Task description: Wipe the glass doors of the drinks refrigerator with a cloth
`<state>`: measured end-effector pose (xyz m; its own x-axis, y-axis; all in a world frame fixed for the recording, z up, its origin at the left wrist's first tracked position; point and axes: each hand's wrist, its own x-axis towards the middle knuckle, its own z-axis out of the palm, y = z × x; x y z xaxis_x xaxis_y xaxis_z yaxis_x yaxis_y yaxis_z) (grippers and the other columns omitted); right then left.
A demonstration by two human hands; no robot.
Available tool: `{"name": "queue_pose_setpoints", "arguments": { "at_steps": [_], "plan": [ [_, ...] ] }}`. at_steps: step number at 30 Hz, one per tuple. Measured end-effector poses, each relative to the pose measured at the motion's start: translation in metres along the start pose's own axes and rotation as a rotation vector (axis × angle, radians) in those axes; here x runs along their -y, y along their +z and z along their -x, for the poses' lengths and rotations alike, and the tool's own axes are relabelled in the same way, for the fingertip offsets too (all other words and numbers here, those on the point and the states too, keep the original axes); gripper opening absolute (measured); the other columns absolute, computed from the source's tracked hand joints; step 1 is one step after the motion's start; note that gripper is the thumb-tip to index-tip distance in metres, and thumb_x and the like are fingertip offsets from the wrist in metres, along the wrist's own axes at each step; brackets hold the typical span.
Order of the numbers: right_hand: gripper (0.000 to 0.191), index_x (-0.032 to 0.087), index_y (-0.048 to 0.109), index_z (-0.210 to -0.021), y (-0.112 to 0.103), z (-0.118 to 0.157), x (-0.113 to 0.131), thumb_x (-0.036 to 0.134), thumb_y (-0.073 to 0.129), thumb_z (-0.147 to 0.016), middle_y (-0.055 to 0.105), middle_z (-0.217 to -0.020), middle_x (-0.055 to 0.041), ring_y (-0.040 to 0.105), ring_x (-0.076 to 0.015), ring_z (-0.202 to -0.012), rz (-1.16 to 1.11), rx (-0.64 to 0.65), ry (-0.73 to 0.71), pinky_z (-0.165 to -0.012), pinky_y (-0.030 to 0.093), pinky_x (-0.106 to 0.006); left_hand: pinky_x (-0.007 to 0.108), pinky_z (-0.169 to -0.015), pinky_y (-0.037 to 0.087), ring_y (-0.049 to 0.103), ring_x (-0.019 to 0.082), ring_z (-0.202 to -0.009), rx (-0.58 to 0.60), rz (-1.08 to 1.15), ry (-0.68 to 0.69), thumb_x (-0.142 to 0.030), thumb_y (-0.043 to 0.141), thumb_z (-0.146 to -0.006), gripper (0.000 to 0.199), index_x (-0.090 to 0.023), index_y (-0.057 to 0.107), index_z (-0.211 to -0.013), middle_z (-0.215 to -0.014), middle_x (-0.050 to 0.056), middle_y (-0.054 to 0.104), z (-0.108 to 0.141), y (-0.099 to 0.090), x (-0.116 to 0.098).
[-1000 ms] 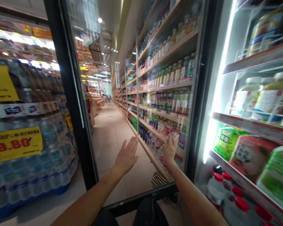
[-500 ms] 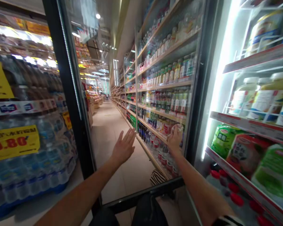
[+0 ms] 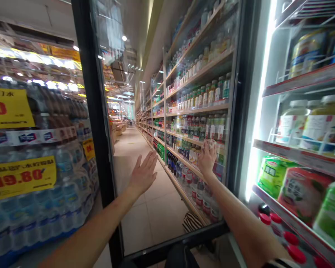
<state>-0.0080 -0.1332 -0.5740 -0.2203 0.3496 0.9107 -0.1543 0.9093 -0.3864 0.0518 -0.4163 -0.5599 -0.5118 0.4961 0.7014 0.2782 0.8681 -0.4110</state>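
A glass door (image 3: 145, 219) with a black frame stands swung open in front of me. Against its glass, left of the middle, my left hand (image 3: 143, 172) lies with its fingers spread and nothing in it. My right hand (image 3: 207, 158) is at the right part of the glass, its fingers curled over something pale and crumpled, like a cloth or tissue (image 3: 210, 143). Bottles on shelves (image 3: 195, 175) show in the glass behind both hands.
A lit fridge with shelves (image 3: 296, 150) of bottles and pouches (image 3: 304, 188) is at the right. Stacked water bottles (image 3: 64, 197) with yellow price signs (image 3: 22, 176) stand at the left. An aisle floor (image 3: 131, 149) shows through the glass.
My right hand has shifted slightly up on the glass, its fingers still over the pale thing. My left hand stays nearly in place. The view has turned a little, so the surroundings sit further right.
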Motion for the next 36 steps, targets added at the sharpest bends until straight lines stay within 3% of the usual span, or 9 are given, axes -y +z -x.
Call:
{"name": "queue_pose_setpoints", "arguments": {
  "at_steps": [2, 5, 8, 15, 17, 23, 30, 32, 36],
  "plan": [
    [0.054, 0.018, 0.044, -0.133, 0.002, 0.008, 0.018, 0.012, 0.036, -0.08, 0.038, -0.139, -0.0145, 0.021, -0.0303, -0.135, 0.0, 0.048, -0.098, -0.102, 0.028, -0.051, 0.045, -0.112, 0.012, 0.022, 0.022, -0.137, -0.012, 0.001, -0.009, -0.033, 0.044, -0.084, 0.061, -0.013, 0.029, -0.139, -0.146, 0.009, 0.029, 0.001, 0.001, -0.001],
    [0.054, 0.028, 0.049, -0.128, 0.003, 0.035, 0.04, 0.009, 0.041, -0.078, 0.039, -0.141, -0.0064, 0.02, -0.026, -0.136, -0.005, 0.191, -0.477, -0.106, 0.022, -0.049, 0.044, -0.112, 0.012, 0.022, 0.021, -0.137, -0.033, 0.0, -0.007, -0.033, 0.043, -0.084, 0.06, -0.013, 0.03, -0.139, -0.146, 0.008, 0.029, 0.002, 0.003, -0.001],
    [0.053, 0.032, 0.051, -0.124, 0.003, 0.045, 0.036, 0.008, 0.044, -0.077, 0.043, -0.139, -0.0025, 0.023, -0.0224, -0.136, -0.004, 0.243, -0.684, -0.109, 0.018, -0.048, 0.043, -0.112, 0.013, 0.024, 0.02, -0.136, -0.055, -0.015, 0.008, -0.034, 0.043, -0.084, 0.059, -0.014, 0.031, -0.138, -0.146, 0.007, 0.029, 0.003, 0.006, 0.001],
    [0.055, 0.02, 0.043, -0.133, 0.002, -0.006, 0.001, 0.012, 0.036, -0.079, 0.038, -0.14, -0.0132, 0.023, -0.0292, -0.134, -0.004, -0.021, -0.077, -0.102, 0.028, -0.053, 0.043, -0.112, 0.014, 0.025, 0.021, -0.136, -0.075, -0.028, -0.004, -0.035, 0.043, -0.084, 0.058, -0.015, 0.033, -0.137, -0.145, 0.007, 0.03, 0.003, 0.007, 0.0],
    [0.054, 0.019, 0.044, -0.133, 0.002, -0.004, 0.009, 0.013, 0.036, -0.08, 0.038, -0.14, -0.014, 0.022, -0.03, -0.135, -0.012, -0.012, -0.115, -0.102, 0.029, -0.053, 0.043, -0.112, 0.013, 0.026, 0.021, -0.135, -0.079, -0.011, -0.004, -0.036, 0.043, -0.084, 0.057, -0.014, 0.036, -0.136, -0.145, 0.008, 0.031, 0.003, 0.005, -0.001],
    [0.054, 0.029, 0.053, -0.123, 0.002, 0.017, 0.021, 0.007, 0.041, -0.075, 0.043, -0.138, -0.0047, 0.024, -0.0238, -0.135, 0.002, 0.156, -0.556, -0.107, 0.022, -0.049, 0.046, -0.112, 0.01, 0.025, 0.024, -0.136, -0.126, 0.006, -0.06, -0.038, 0.045, -0.084, 0.059, -0.011, 0.036, -0.136, -0.144, 0.011, 0.031, -0.011, -0.008, 0.009],
    [0.049, 0.012, 0.048, -0.129, -0.007, -0.042, -0.021, 0.017, 0.034, -0.083, 0.045, -0.132, -0.0187, 0.033, -0.0301, -0.129, -0.014, -0.058, 0.082, -0.099, 0.033, -0.052, 0.048, -0.112, 0.011, 0.021, 0.024, -0.137, -0.128, -0.011, -0.096, -0.036, 0.044, -0.084, 0.062, -0.01, 0.03, -0.138, -0.146, 0.011, 0.026, -0.022, -0.015, 0.024],
    [0.047, 0.014, 0.05, -0.127, -0.005, -0.042, -0.003, 0.015, 0.035, -0.082, 0.044, -0.135, -0.0172, 0.029, -0.0295, -0.131, -0.009, -0.024, -0.013, -0.101, 0.031, -0.05, 0.048, -0.111, 0.011, 0.021, 0.025, -0.137, -0.135, -0.015, -0.105, -0.037, 0.044, -0.084, 0.063, -0.009, 0.03, -0.138, -0.146, 0.012, 0.026, -0.02, -0.014, 0.023],
    [0.049, 0.027, 0.053, -0.124, 0.002, -0.013, 0.055, 0.01, 0.042, -0.08, 0.042, -0.139, -0.005, 0.02, -0.0234, -0.137, -0.027, 0.122, -0.526, -0.107, 0.022, -0.046, 0.048, -0.112, 0.01, 0.024, 0.025, -0.136, -0.14, -0.015, -0.097, -0.038, 0.043, -0.084, 0.06, -0.01, 0.033, -0.137, -0.145, 0.012, 0.03, -0.021, -0.017, 0.022]
  ]
}}
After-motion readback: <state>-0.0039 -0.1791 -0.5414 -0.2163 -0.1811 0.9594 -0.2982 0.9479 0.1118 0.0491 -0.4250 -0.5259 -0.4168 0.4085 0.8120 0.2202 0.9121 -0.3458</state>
